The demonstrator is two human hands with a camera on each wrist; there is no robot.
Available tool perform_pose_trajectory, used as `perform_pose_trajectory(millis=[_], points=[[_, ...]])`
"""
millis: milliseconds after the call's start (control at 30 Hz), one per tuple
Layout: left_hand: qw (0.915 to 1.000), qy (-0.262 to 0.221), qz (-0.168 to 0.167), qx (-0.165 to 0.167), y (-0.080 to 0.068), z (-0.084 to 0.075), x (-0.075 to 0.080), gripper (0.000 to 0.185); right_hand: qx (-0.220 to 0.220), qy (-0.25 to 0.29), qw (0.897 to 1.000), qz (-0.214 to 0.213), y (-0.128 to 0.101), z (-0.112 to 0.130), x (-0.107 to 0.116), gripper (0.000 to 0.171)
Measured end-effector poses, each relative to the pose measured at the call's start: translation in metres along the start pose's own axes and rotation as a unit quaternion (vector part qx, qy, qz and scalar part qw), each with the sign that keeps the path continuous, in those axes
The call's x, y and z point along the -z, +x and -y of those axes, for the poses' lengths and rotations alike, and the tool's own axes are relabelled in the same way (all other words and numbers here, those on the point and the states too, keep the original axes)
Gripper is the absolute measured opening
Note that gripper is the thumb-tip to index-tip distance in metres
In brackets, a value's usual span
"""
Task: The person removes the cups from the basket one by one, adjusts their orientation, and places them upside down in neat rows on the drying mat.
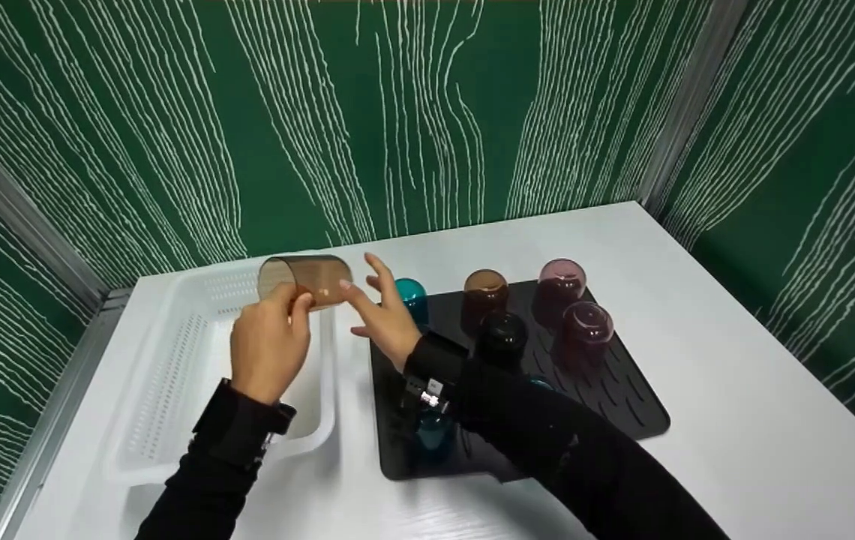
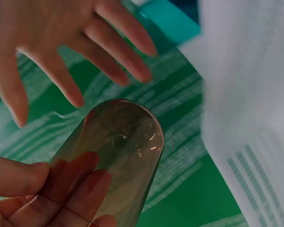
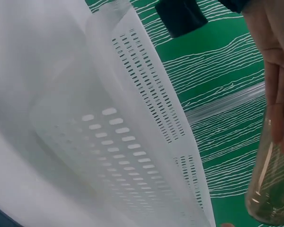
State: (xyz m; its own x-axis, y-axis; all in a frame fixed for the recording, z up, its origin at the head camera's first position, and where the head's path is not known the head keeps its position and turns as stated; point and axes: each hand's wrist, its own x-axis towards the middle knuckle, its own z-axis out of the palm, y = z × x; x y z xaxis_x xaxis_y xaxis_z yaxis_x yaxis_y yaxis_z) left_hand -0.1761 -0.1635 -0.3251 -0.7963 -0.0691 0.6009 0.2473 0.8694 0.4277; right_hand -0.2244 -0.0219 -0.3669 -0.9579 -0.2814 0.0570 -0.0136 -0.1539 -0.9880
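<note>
We hold amber cup (image 1: 306, 280) sideways in left hand (image 1: 268, 345), fingers curled round it, above white basket (image 1: 172, 375); right hand (image 1: 381, 315) spread beside; six cups left on black mat (image 1: 622, 397), basket holds none

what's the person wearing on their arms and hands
Both arms are in long black sleeves reaching the wrists. The left hand and right hand are bare, with no gloves. Each wrist carries a black strap; the right one has a small silvery metal fitting, and the left one looks plain black.
</note>
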Motion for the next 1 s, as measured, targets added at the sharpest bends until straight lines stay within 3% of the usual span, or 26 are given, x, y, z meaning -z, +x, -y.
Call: perform_pose_trajectory(millis=[167, 233, 333, 433, 567, 700, 1000], points=[[0.9945, -0.099, 0.016, -0.030, -0.011, -0.025, 0.006, 0.013, 0.053, 0.023, 0.998, 0.027, -0.004, 0.000, 0.017, 0.068], [0.9875, -0.150, 0.034, -0.033, -0.014, -0.032, 0.009, 0.013, 0.079, 0.037, 0.996, 0.036, -0.008, 0.002, 0.023, 0.067], [0.9700, -0.231, 0.073, -0.015, -0.019, -0.046, 0.018, 0.013, 0.123, 0.054, 0.990, 0.046, -0.014, 0.006, 0.034, 0.068], [0.9382, -0.322, 0.125, 0.012, -0.024, -0.058, 0.028, 0.014, 0.178, 0.060, 0.981, 0.048, -0.025, 0.017, 0.042, 0.066], [0.8896, -0.419, 0.179, 0.032, -0.033, -0.063, 0.028, 0.016, 0.277, 0.043, 0.958, 0.066, -0.036, 0.018, 0.053, 0.062], [0.8652, -0.465, 0.185, 0.033, -0.044, -0.059, 0.016, 0.020, 0.344, 0.017, 0.936, 0.070, -0.048, 0.020, 0.058, 0.052], [0.8429, -0.499, 0.198, 0.032, -0.063, -0.064, -0.002, 0.020, 0.386, -0.060, 0.920, 0.031, -0.080, 0.045, 0.064, 0.030]])
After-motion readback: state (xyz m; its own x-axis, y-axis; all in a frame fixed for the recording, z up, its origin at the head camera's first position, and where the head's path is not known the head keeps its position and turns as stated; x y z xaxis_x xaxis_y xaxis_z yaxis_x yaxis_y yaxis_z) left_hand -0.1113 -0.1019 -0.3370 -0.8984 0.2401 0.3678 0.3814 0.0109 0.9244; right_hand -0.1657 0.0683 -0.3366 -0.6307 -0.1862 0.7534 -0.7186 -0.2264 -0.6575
